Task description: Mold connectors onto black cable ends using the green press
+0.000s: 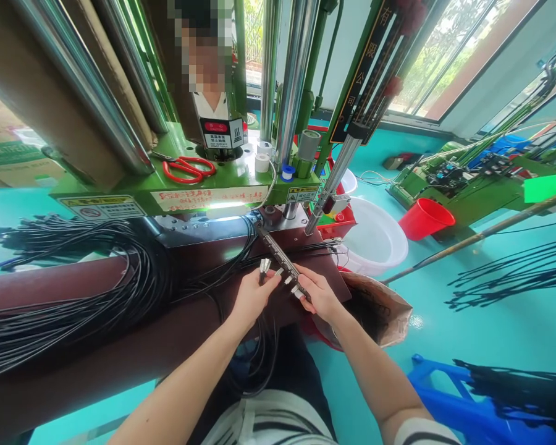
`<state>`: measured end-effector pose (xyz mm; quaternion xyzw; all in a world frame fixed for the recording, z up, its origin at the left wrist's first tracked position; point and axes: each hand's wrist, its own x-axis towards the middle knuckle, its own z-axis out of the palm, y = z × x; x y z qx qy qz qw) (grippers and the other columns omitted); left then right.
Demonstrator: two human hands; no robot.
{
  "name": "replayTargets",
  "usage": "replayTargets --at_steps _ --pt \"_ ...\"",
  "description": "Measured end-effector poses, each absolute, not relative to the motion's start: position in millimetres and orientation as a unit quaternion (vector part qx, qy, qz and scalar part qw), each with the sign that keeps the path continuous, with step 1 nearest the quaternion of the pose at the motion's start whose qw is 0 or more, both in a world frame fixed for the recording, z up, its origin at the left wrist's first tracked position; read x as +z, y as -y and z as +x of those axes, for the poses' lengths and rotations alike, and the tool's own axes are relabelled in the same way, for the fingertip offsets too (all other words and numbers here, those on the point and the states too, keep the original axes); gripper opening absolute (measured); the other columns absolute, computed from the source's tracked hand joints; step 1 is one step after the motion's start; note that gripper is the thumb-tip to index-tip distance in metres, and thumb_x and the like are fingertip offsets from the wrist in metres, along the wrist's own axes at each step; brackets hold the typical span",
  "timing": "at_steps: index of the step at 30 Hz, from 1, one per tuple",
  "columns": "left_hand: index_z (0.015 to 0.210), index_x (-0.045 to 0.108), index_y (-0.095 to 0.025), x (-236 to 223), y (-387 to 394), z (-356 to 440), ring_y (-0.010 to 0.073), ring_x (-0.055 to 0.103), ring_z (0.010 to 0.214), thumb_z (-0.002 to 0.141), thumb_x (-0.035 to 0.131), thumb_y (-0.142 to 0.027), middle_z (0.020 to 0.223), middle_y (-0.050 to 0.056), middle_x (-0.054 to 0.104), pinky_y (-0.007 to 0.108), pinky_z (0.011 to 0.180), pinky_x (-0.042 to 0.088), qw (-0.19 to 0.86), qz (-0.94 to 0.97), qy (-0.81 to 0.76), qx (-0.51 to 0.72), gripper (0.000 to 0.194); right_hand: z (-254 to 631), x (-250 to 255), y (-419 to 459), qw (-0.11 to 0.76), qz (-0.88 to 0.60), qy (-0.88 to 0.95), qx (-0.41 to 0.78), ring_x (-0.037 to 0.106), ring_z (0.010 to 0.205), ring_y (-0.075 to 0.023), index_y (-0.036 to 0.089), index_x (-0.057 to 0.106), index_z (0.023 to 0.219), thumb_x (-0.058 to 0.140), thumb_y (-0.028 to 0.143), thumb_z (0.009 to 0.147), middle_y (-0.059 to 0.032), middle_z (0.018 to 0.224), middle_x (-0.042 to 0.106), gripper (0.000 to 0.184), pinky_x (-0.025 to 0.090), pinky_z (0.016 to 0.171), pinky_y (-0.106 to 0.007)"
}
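Connectors [265, 266] at left, one dark bar [278, 253] at right, over the brown tabletop [334, 273].
Left hand [254, 298] pinches a few silver connectors, presumably light and hard, too bunched to count; the single bar looks rigid, fairly heavy, best held at its near end, where the right hand [321, 294] grips it, fingers closed.

Dark bar [278, 254]: partly masked by right hand [320, 295].
Black cables [152, 278]: cropped by left edge.
Warning label [102, 209]: fine print unreadable.
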<state>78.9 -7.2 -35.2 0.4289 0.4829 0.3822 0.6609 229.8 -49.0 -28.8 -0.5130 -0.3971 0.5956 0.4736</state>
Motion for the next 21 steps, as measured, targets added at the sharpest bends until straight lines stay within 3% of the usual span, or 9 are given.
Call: replayTargets --at_steps 8,16,21 --pt "0.068 0.061 -0.013 -36.2 6.5 80.3 0.0048 0.031 0.036 0.056 0.07 -0.038 0.042 -0.005 0.044 0.019 0.035 0.018 0.633 0.446 -0.487 0.405 0.028 228.4 -21.4 50.1 0.456 -0.525 0.425 0.579 0.03 0.034 -0.0018 0.014 0.049 0.123 0.049 0.037 0.081 0.0019 0.059 0.05 0.048 0.019 0.026 -0.014" --pt "0.067 0.056 -0.015 -41.3 8.2 76.8 0.0039 0.029 0.035 0.06 0.068 -0.038 0.044 -0.007 0.042 0.019 0.034 0.019 0.625 0.461 -0.482 0.406 0.027 224.3 -28.2 52.3 0.425 -0.549 0.469 0.547 0.037 0.042 -0.0041 0.018 0.048 0.125 0.05 0.039 0.082 0.0022 0.06 0.049 0.049 0.027 0.032 -0.015" --pt "0.076 0.044 -0.02 -32.3 4.9 74.6 0.0027 0.02 0.031 0.074 0.05 -0.049 0.045 -0.011 0.034 0.016 0.03 0.015 0.658 0.405 -0.455 0.442 0.03 226.7 -23.4 51.3 0.443 -0.543 0.407 0.586 0.032 0.037 -0.0018 0.017 0.05 0.122 0.053 0.041 0.079 0.002 0.061 0.05 0.049 0.022 0.029 -0.014"
